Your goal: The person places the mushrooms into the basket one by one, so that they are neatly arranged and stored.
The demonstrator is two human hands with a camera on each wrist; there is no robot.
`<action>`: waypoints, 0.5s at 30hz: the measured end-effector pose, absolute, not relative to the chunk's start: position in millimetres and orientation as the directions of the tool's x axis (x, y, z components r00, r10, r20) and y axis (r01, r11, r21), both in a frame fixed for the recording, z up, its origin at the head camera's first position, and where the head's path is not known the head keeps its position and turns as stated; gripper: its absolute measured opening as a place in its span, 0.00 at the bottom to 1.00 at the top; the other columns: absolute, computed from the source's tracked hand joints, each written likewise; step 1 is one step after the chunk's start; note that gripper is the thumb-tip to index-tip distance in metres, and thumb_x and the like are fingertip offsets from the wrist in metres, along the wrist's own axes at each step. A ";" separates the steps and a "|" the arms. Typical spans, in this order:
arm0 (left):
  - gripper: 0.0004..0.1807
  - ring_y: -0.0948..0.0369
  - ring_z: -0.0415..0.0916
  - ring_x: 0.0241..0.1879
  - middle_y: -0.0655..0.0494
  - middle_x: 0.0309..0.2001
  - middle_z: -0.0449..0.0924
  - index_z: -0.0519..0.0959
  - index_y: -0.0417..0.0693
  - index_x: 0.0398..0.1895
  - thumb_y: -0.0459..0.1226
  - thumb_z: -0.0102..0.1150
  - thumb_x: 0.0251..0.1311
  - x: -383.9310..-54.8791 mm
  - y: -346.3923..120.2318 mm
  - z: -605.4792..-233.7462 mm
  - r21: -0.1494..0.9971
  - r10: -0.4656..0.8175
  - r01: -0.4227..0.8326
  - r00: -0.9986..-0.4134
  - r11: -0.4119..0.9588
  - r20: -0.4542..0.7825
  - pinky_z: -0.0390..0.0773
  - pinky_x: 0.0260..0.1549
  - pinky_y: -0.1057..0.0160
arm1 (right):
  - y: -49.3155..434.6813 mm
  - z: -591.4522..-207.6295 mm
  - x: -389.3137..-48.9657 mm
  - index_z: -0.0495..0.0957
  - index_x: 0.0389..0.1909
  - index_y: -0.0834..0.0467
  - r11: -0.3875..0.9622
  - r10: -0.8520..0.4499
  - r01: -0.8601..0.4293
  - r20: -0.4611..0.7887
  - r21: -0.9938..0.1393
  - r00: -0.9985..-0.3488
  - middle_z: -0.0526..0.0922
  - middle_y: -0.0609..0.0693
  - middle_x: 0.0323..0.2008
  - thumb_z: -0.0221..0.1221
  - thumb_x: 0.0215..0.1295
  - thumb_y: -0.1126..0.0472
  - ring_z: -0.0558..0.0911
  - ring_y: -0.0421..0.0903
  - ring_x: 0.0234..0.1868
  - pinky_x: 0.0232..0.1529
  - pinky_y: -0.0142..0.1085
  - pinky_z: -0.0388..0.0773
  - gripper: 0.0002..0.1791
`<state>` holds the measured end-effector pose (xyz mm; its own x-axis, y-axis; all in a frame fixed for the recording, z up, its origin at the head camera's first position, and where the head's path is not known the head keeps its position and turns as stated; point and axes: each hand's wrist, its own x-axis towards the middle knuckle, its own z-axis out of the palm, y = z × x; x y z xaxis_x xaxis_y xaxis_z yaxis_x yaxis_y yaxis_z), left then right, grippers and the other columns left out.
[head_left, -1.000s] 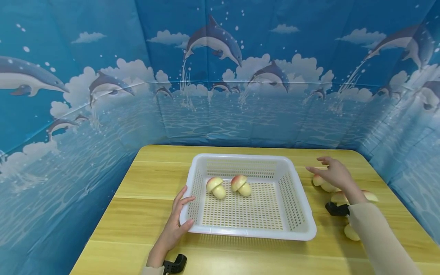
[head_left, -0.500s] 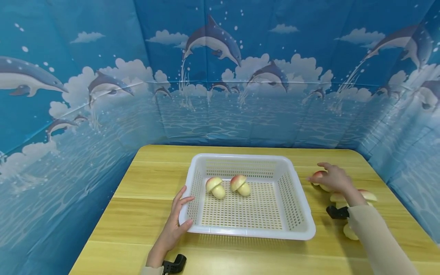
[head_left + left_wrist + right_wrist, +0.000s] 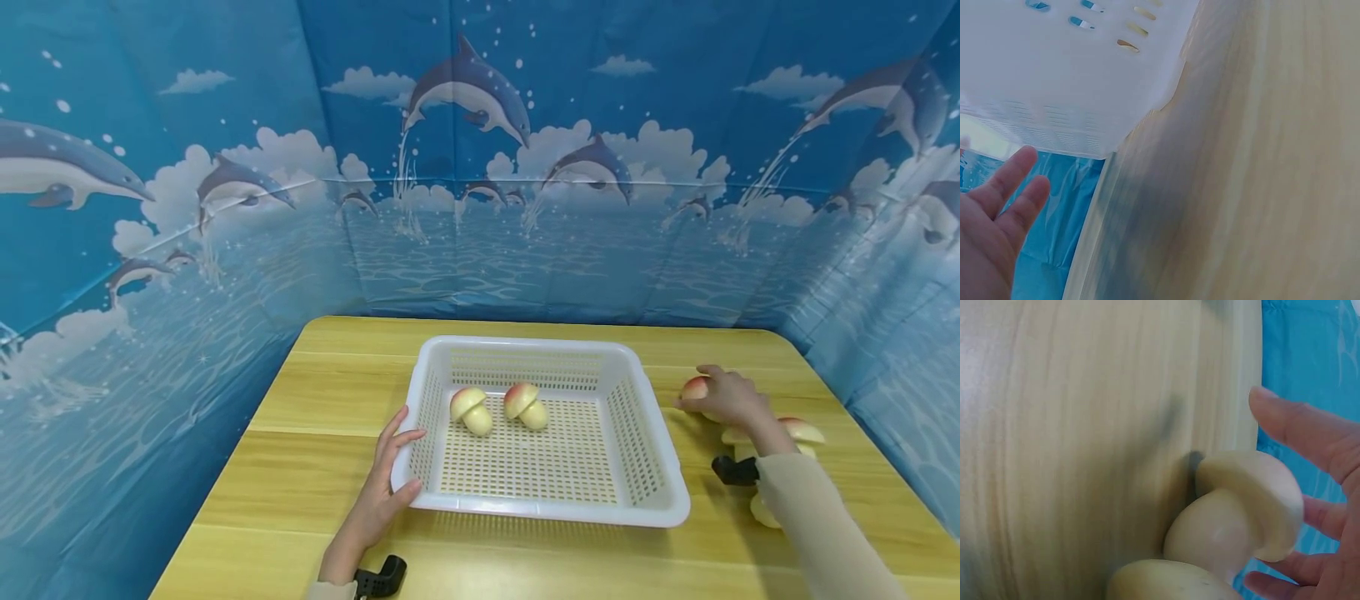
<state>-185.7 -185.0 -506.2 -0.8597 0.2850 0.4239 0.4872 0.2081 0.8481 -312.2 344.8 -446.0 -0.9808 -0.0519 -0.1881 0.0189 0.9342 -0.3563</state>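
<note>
My left hand rests at the left front corner of a white plastic basket, fingers spread along its rim. In the left wrist view, two fairly straight fingers show beside the basket wall. Two toy mushrooms with red-tinged caps lie inside the basket. On the right, my right hand reaches over another toy mushroom on the table, partly hiding it. In the right wrist view, the thumb stands apart from this mushroom's cap, while the other fingers lie at its far side.
More toy mushrooms lie under and beside my right forearm, one pale stem nearer the front. The wooden table ends at a blue dolphin-print curtain at the back and sides.
My right hand has lowered from above the mushroom on the right to around its cap. My left hand and the basket have stayed in place.
</note>
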 end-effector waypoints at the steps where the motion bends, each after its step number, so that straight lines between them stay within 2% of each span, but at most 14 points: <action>1: 0.31 0.42 0.42 0.68 0.51 0.74 0.33 0.62 0.52 0.66 0.37 0.52 0.55 -185.5 -185.1 -505.9 0.849 0.284 0.485 -0.861 0.211 0.422 0.69 0.49 0.50 | 344.8 -446.8 -311.5 0.54 0.66 0.73 0.934 -0.052 0.022 -0.196 -0.357 -0.979 0.59 0.80 0.58 0.60 0.53 0.33 0.60 0.79 0.53 0.44 0.72 0.55 0.56; 9: 0.31 0.43 0.41 0.68 0.51 0.74 0.33 0.62 0.52 0.66 0.37 0.52 0.55 -184.6 -184.8 -504.0 0.851 0.287 0.481 -0.862 0.209 0.417 0.68 0.50 0.48 | 344.0 -452.4 -308.9 0.53 0.66 0.72 0.926 -0.031 0.046 -0.199 -0.374 -0.980 0.61 0.79 0.57 0.63 0.53 0.37 0.61 0.77 0.54 0.44 0.75 0.48 0.54; 15: 0.31 0.42 0.42 0.68 0.52 0.74 0.33 0.62 0.51 0.66 0.37 0.51 0.56 -184.8 -184.8 -504.0 0.851 0.289 0.481 -0.862 0.210 0.416 0.69 0.49 0.50 | 343.6 -455.8 -309.5 0.54 0.66 0.71 0.925 -0.021 0.051 -0.185 -0.377 -0.983 0.60 0.79 0.57 0.64 0.51 0.37 0.61 0.76 0.54 0.44 0.75 0.47 0.55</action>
<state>-184.8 -184.8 -504.0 -0.8622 0.2892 0.4159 0.4810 0.2098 0.8513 -309.5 343.6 -455.8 -0.9826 -0.0206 -0.1846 0.0514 0.9247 -0.3773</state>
